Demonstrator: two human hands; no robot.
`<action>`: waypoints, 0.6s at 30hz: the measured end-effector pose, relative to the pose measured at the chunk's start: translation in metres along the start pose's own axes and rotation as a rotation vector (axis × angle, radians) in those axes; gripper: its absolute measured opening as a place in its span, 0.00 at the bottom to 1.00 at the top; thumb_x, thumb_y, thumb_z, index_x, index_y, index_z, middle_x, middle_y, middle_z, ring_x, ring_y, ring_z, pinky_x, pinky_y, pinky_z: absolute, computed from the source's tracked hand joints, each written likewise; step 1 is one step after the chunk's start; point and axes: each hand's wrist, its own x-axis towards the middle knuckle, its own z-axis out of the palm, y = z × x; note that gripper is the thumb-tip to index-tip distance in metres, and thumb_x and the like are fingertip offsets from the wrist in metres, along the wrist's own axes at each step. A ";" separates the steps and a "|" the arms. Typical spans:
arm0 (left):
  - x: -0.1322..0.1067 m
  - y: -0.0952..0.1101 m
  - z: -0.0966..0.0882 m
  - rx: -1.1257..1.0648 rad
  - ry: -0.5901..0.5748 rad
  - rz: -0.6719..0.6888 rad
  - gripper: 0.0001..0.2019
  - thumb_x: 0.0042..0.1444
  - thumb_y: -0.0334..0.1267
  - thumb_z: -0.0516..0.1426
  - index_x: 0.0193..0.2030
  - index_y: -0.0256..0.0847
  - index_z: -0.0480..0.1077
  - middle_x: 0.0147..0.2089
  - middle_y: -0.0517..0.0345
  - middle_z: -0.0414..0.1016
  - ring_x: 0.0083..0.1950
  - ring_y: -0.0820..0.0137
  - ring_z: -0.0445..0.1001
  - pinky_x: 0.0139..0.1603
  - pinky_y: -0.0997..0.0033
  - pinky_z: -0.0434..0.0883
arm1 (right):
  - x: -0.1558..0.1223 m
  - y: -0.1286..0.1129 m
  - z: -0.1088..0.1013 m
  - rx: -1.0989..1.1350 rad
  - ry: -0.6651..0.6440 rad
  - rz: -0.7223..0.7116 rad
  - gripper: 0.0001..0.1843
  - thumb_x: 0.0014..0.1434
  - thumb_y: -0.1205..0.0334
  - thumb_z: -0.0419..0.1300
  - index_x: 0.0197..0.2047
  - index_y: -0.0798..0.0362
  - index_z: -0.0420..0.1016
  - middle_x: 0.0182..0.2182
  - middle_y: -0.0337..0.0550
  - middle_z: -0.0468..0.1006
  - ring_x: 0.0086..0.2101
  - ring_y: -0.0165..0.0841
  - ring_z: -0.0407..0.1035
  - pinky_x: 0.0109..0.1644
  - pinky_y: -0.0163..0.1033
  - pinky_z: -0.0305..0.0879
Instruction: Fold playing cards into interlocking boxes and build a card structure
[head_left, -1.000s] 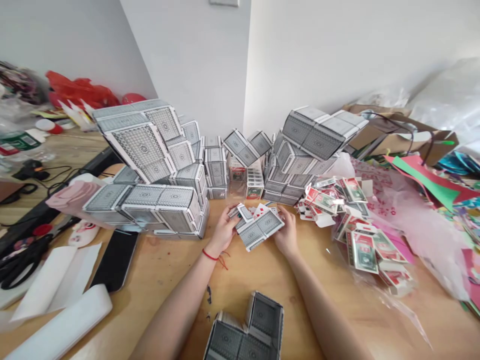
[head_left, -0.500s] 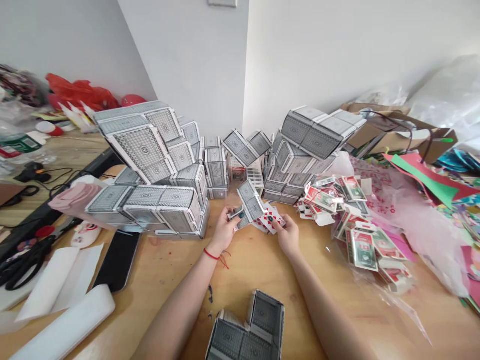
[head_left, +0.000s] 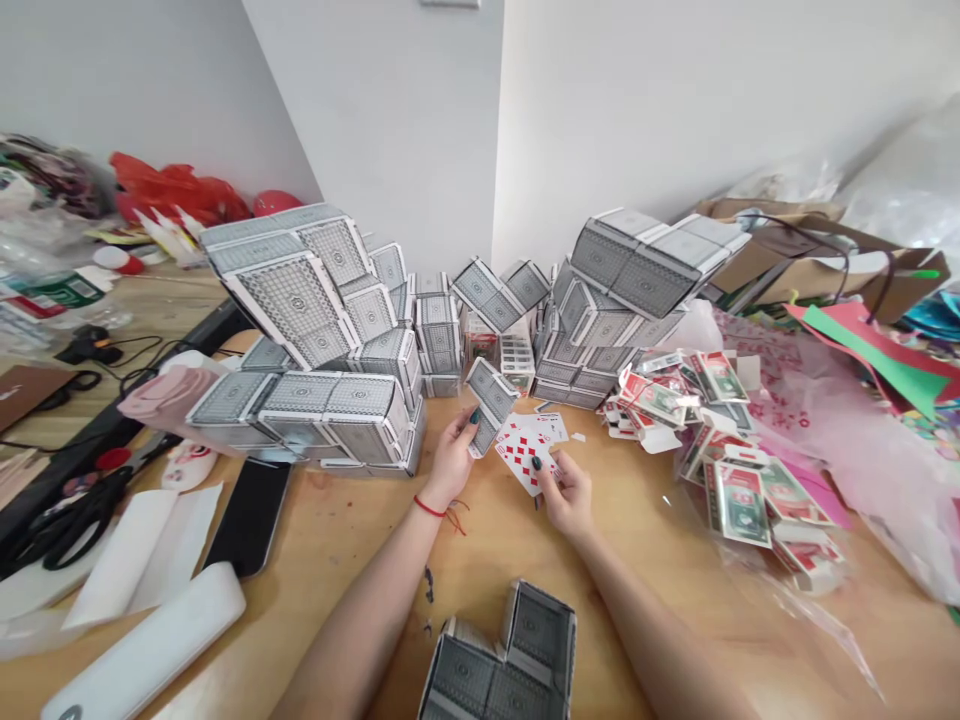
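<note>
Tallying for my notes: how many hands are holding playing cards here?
2. The left hand pinches a folded grey-backed card piece; the right hand holds red-diamond playing cards beside it. No other hands show.

From here, left edge of table: black scissors [head_left: 75,525], white paper sheets [head_left: 142,555], white foam roll [head_left: 142,640], phone [head_left: 251,515] just beside sheets. Far-left corner: red plastic bag [head_left: 176,190], red balloon [head_left: 274,203], plastic bottle [head_left: 52,295]. Right edge: pink tissue [head_left: 795,400], green and red paper [head_left: 862,355]. Far-right corner: brown paper bag [head_left: 817,255].
</note>
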 end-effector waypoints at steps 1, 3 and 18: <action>0.000 0.000 0.000 0.017 -0.010 0.008 0.15 0.49 0.37 0.55 0.45 0.40 0.68 0.50 0.52 0.69 0.51 0.67 0.66 0.52 0.66 0.61 | 0.000 0.001 0.001 -0.021 -0.011 -0.005 0.14 0.53 0.53 0.53 0.23 0.53 0.61 0.11 0.33 0.64 0.12 0.25 0.58 0.15 0.29 0.52; -0.001 0.000 0.001 0.057 -0.028 0.025 0.14 0.50 0.38 0.55 0.45 0.40 0.68 0.49 0.53 0.69 0.51 0.67 0.66 0.52 0.67 0.61 | 0.000 0.001 0.003 -0.055 -0.028 -0.005 0.13 0.54 0.52 0.52 0.25 0.53 0.62 0.11 0.33 0.65 0.12 0.25 0.57 0.15 0.29 0.52; -0.003 0.008 0.004 0.039 0.083 -0.049 0.10 0.50 0.41 0.53 0.39 0.41 0.67 0.32 0.58 0.70 0.29 0.74 0.67 0.30 0.74 0.65 | -0.003 -0.004 0.005 -0.085 -0.011 0.013 0.11 0.54 0.52 0.51 0.30 0.51 0.65 0.15 0.35 0.68 0.13 0.28 0.63 0.15 0.31 0.56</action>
